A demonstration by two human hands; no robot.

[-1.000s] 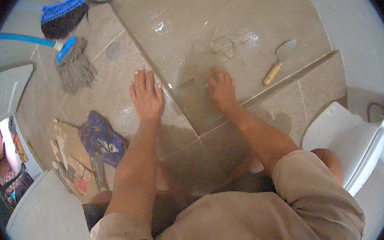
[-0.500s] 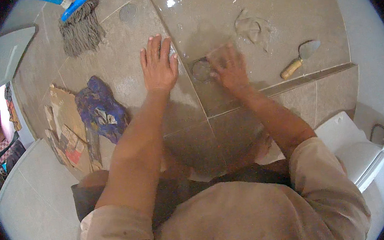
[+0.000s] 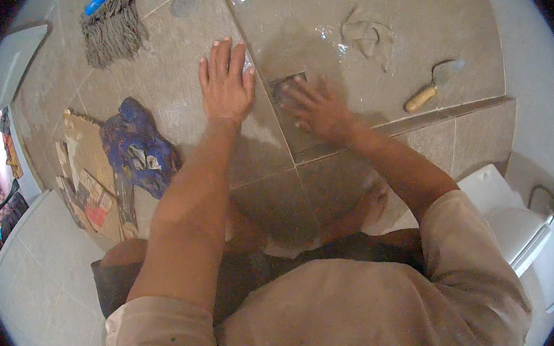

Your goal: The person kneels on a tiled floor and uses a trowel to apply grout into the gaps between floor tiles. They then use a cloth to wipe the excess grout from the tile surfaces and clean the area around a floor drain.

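My left hand [image 3: 226, 85] lies flat on the tiled floor, fingers stretched out, beside the raised lip of a wet, sunken floor area [image 3: 420, 2]. Over that wet area my right hand [image 3: 321, 108] is spread and slightly blurred, holding nothing that I can see. Its fingers partly cover a dark square floor drain [image 3: 281, 88]. Whether they touch the drain, I cannot tell. To the right lies a small trowel [image 3: 421, 98] with a wooden handle. Farther off is a crumpled, beige-grey patch, perhaps a wet cloth [image 3: 369, 38].
A grey string mop [image 3: 113, 36] with a blue head lies at far left, near a round drain grate [image 3: 184, 4]. Below it are a stained purple cloth [image 3: 137, 142] and cardboard pieces [image 3: 84, 147]. A low tiled curb [image 3: 411, 126] borders the wet area; a white toilet [image 3: 515, 218] stands at right.
My right hand has shifted left across the drain, its fingers now more spread and covering more of it. The left hand stays flat in place. The whole view has tilted slightly.
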